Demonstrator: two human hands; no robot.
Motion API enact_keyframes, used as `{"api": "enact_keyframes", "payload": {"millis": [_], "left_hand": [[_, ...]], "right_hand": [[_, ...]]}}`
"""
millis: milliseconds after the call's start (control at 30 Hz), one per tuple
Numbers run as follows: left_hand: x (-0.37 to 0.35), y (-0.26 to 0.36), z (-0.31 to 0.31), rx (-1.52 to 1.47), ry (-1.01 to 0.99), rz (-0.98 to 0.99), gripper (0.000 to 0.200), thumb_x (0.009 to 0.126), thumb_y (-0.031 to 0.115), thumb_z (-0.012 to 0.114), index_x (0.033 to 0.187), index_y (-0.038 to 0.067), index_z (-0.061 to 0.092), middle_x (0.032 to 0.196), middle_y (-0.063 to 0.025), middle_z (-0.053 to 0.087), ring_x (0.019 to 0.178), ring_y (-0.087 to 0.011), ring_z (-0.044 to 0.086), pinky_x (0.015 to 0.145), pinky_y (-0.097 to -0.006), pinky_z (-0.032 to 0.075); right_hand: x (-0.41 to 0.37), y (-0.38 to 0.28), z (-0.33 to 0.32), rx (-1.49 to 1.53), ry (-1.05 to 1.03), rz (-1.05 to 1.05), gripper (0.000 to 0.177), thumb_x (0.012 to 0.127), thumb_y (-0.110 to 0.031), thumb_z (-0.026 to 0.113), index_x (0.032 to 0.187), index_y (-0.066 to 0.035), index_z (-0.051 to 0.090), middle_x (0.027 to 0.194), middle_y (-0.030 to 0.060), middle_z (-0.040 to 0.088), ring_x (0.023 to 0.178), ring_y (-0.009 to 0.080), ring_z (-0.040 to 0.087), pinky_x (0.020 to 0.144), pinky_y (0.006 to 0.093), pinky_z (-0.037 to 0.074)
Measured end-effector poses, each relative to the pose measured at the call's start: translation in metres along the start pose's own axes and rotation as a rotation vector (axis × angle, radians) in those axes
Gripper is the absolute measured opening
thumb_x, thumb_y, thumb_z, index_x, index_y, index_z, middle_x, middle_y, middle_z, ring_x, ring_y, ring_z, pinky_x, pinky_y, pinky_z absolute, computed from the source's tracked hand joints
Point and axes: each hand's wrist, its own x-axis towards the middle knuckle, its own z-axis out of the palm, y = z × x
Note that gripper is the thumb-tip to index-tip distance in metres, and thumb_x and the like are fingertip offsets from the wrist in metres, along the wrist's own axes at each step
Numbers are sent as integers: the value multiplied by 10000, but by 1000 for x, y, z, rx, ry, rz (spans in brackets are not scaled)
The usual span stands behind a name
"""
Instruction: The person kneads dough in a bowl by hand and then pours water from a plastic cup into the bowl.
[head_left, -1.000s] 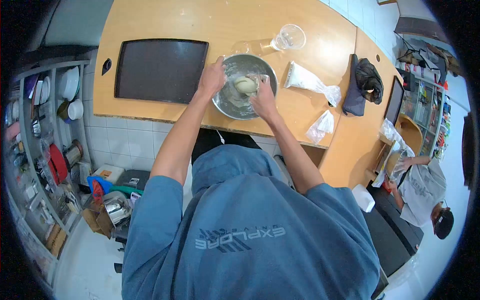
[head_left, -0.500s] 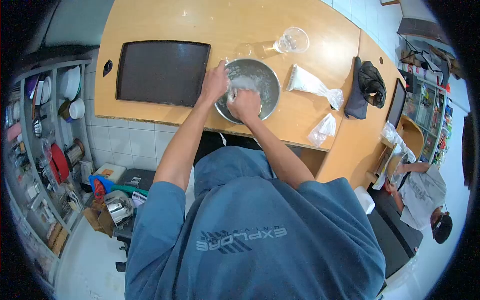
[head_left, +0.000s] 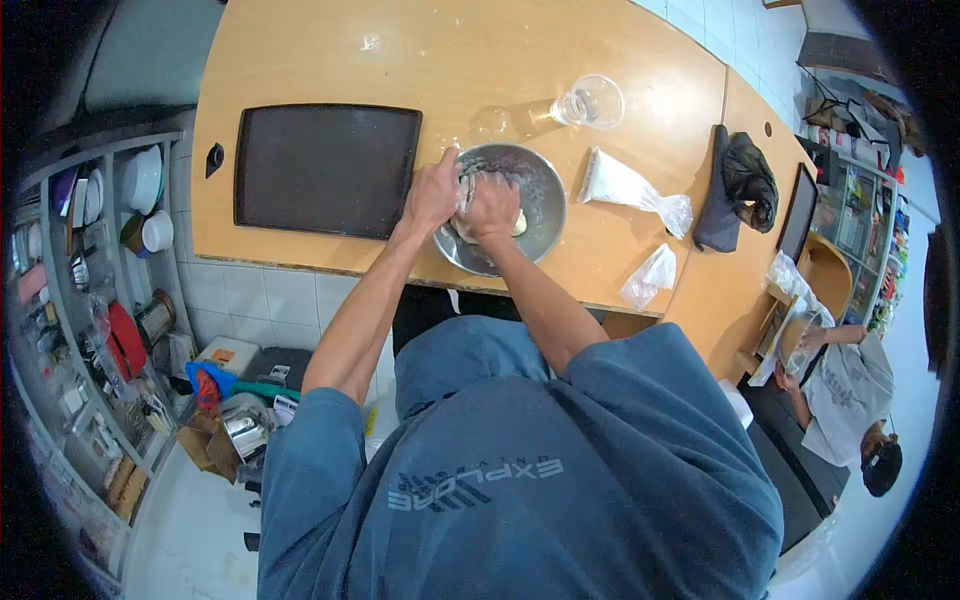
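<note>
A metal bowl [head_left: 545, 200] stands near the table's front edge, its inside smeared with white residue. My left hand [head_left: 432, 198] grips the bowl's left rim. Inside the bowl is my right hand [head_left: 488, 208], its fingers curled into pale dough [head_left: 519, 224] and partly blurred. Some of the dough shows beside and below the hand; the rest is hidden under it.
Left of the bowl lies a dark baking tray [head_left: 325, 172] on the wooden table [head_left: 480, 50]. A clear container [head_left: 595, 101], a bag of white powder [head_left: 620, 182], a smaller bag [head_left: 652, 275] and dark mitts [head_left: 718, 195] are rightward. A co-worker [head_left: 840, 385] is at far right.
The view has shifted, so the table and bowl sit lower in the picture. My right hand has moved within the bowl, and more dough shows beside it. My left hand stays at the rim.
</note>
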Motion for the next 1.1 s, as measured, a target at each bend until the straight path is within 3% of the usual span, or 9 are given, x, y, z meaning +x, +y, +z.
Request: {"api": "enact_keyframes", "payload": {"millis": [133,233,333,500,600,633,733,933,1100], "left_hand": [[-1,-4,2,-4,65,50,135,953,96,564,1033,-3,521,730,-327,617,767,-524,630,678,-600,473],[3,-5,4,34,90,69,132,951,93,568,1030,-1,518,735,-322,625,764,-518,635,673,-597,477],[4,-2,4,74,68,86,131,947,82,575,1032,0,519,738,-315,634,755,-511,641,659,-589,482],[5,-1,3,128,16,47,225,965,126,577,1155,14,532,784,-310,653,803,-510,651,694,-579,513],[2,-1,3,129,68,70,232,950,95,589,1157,13,523,764,-306,650,774,-497,657,674,-565,515],[3,-3,3,135,37,54,265,964,122,586,1197,27,505,793,-307,656,813,-502,656,705,-574,516],[1,-3,4,132,5,39,306,975,145,583,1246,45,481,828,-311,662,854,-508,656,734,-583,518],[-5,-4,15,141,25,36,288,960,144,598,1199,31,484,811,-304,660,820,-505,659,707,-575,525],[-2,-4,19,179,47,38,299,953,146,602,1199,19,491,777,-294,658,783,-507,659,694,-574,526]], "right_hand": [[12,3,11,-4,5,28,285,739,-370,714,877,-120,718,889,165,717,932,310,682,924,494,456],[13,3,-9,100,-57,37,355,816,-427,675,875,-82,740,836,185,717,802,376,700,801,481,531],[11,11,-18,464,-51,205,428,852,-465,685,898,-44,744,817,220,705,760,432,683,711,459,538],[-14,40,-46,936,-102,329,322,779,-254,862,873,-22,660,818,55,648,774,135,568,705,309,481],[-18,49,-57,1211,-98,346,327,767,-218,871,930,-38,652,907,42,665,823,143,592,723,310,488],[-20,47,-64,1313,-151,469,395,756,-180,877,1067,-48,672,1014,42,685,901,154,617,771,315,504],[-22,50,-66,1515,-169,454,434,781,-92,815,1186,-23,674,971,39,680,859,132,620,754,279,515],[-20,60,-74,681,-340,114,748,674,-113,820,1355,46,554,1182,227,677,1116,363,651,977,385,504],[-31,56,-56,285,-136,-21,823,671,-154,838,1390,20,478,1194,297,620,1131,451,605,980,446,492]]}}
